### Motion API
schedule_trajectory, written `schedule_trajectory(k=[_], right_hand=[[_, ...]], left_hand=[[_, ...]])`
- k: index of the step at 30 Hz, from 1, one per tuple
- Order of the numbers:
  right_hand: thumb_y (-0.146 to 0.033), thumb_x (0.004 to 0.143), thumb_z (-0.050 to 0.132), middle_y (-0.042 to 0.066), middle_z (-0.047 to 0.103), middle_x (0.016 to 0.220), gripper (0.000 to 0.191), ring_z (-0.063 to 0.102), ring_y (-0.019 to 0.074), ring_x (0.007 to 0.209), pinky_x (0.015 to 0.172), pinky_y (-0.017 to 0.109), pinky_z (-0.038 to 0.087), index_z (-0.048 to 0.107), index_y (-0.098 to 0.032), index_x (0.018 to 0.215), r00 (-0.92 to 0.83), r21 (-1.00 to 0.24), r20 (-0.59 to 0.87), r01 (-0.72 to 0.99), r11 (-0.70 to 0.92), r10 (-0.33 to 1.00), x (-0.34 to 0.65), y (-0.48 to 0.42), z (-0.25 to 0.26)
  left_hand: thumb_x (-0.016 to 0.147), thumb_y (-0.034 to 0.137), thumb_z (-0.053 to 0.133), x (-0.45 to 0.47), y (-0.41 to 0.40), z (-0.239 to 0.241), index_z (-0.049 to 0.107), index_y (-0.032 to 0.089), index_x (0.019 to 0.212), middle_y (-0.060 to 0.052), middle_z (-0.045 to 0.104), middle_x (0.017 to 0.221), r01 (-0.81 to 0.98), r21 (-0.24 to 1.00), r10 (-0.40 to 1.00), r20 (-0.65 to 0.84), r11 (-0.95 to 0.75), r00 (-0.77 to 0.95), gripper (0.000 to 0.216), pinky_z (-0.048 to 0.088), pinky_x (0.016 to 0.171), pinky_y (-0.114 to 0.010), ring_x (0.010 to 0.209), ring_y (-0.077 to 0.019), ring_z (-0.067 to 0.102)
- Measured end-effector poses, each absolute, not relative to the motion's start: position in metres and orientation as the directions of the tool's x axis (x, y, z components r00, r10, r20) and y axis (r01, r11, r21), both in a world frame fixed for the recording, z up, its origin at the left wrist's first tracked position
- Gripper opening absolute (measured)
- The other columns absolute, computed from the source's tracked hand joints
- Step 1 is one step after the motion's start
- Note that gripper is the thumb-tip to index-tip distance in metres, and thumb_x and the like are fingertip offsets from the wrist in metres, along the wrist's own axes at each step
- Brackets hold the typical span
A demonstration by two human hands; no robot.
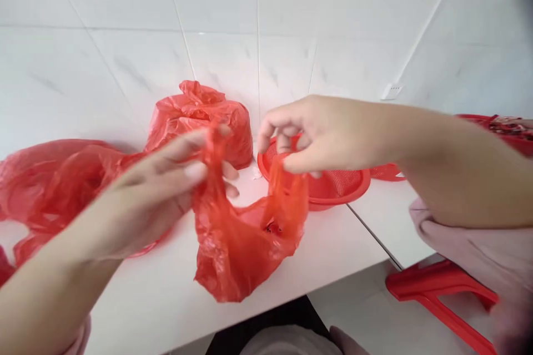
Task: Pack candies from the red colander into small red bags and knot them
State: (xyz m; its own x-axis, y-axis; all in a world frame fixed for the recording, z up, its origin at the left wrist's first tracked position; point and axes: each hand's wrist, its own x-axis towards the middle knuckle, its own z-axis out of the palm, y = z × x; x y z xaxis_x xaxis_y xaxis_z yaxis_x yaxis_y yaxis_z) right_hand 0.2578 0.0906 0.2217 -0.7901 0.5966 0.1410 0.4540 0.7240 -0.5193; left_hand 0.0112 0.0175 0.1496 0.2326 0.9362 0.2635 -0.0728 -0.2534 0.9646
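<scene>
A red plastic bag [245,249] hangs by its two handles between my hands, above the front part of the white table [325,255]. My left hand [166,183] pinches the left handle between thumb and fingers. The right handle is gripped by the fingertips of my right hand [308,133]. Something small and dark shows inside the bag's mouth, too little of it to name. Behind my right hand stands a red mesh basket [333,186], partly covered by the hand.
A full, bunched red bag [233,127] rests against the tiled wall [225,55]. More crumpled red bags [62,177] lie at the left. A red basket with dark contents [499,127] stands at the far right. Below the table's right edge is a red stool [437,280].
</scene>
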Motion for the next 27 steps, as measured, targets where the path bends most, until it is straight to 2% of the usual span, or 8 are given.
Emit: schedule_trajectory(k=[4,7,10,13,18,21,24,27], right_hand=[[-0.006,0.072,0.064,-0.003,0.06,0.067,0.022,0.058,0.0089,0.051,0.042,0.018,0.042,0.055,-0.019,0.087,-0.801,-0.712,0.105,0.354,0.607,0.59,0.222,0.098,0.212],[-0.015,0.076,0.064,-0.002,0.061,0.081,0.025,0.061,0.0104,0.06,0.048,0.02,0.047,0.049,-0.021,0.095,-0.813,-0.826,0.109,0.246,0.507,0.572,0.207,0.101,0.199],[-0.018,0.077,0.063,0.001,0.061,0.098,0.028,0.062,0.0124,0.077,0.06,0.024,0.052,0.051,-0.022,0.102,-0.76,-0.832,0.264,0.132,0.539,0.594,0.211,0.106,0.183],[-0.013,0.075,0.062,0.0,0.062,0.094,0.021,0.059,0.0134,0.085,0.073,0.027,0.05,0.054,-0.02,0.094,-0.745,-0.798,0.274,0.178,0.576,0.608,0.223,0.115,0.161],[-0.016,0.08,0.058,-0.004,0.054,0.075,0.007,0.051,0.0107,0.07,0.067,0.026,0.044,0.052,-0.019,0.078,-0.69,-0.81,0.281,0.201,0.55,0.667,0.24,0.109,0.135],[-0.019,0.081,0.064,-0.001,0.06,0.089,0.004,0.057,0.0127,0.084,0.081,0.03,0.047,0.061,-0.02,0.083,-0.748,-0.791,0.31,0.14,0.596,0.587,0.249,0.097,0.133],[-0.032,0.086,0.066,0.004,0.058,0.114,0.013,0.057,0.0166,0.105,0.096,0.034,0.044,0.069,-0.02,0.084,-0.753,-0.806,0.351,0.06,0.589,0.557,0.248,0.097,0.125],[-0.035,0.097,0.05,0.007,0.062,0.118,0.025,0.057,0.0181,0.114,0.102,0.038,0.043,0.068,-0.02,0.104,-0.686,-0.886,0.382,-0.08,0.457,0.62,0.234,0.107,0.106]], left_hand=[[0.089,0.031,0.064,0.033,0.039,0.149,0.059,0.022,0.114,-0.002,0.07,0.083,0.205,0.978,0.833,-0.14,0.033,0.535,0.028,0.053,0.076,-0.03,0.076,-0.0155,0.066],[0.085,0.038,0.068,0.043,0.05,0.147,0.062,0.018,0.084,0.005,0.049,0.061,0.24,0.97,0.847,-0.152,0.03,0.51,0.02,0.048,0.062,-0.026,0.056,-0.0098,0.048],[0.087,0.047,0.061,0.043,0.056,0.142,0.063,0.017,0.085,0.009,0.027,0.056,0.2,0.977,0.915,-0.146,0.074,0.376,0.03,0.041,0.053,-0.023,0.049,-0.0074,0.028],[0.09,0.052,0.053,0.039,0.06,0.136,0.06,0.016,0.08,0.01,0.021,0.055,0.147,0.982,0.936,-0.159,0.118,0.314,0.038,0.039,0.052,-0.021,0.048,-0.0072,0.022],[0.095,0.047,0.046,0.035,0.065,0.131,0.055,0.019,0.08,0.006,0.043,0.053,0.133,0.986,0.955,-0.129,0.096,0.265,0.034,0.044,0.058,-0.024,0.049,-0.0088,0.036],[0.094,0.041,0.048,0.032,0.063,0.134,0.063,0.018,0.082,-0.002,0.062,0.072,0.217,0.976,0.94,-0.064,-0.011,0.334,0.03,0.046,0.068,-0.025,0.064,-0.0123,0.053],[0.089,0.035,0.056,0.03,0.057,0.137,0.07,0.018,0.082,-0.004,0.065,0.082,0.371,0.919,0.908,-0.04,-0.13,0.418,0.023,0.047,0.072,-0.027,0.071,-0.0144,0.054],[0.083,0.021,0.057,0.031,0.05,0.134,0.07,0.02,0.083,-0.001,0.062,0.078,0.494,0.854,0.91,-0.064,-0.163,0.411,0.012,0.045,0.062,-0.026,0.063,-0.0131,0.052]])
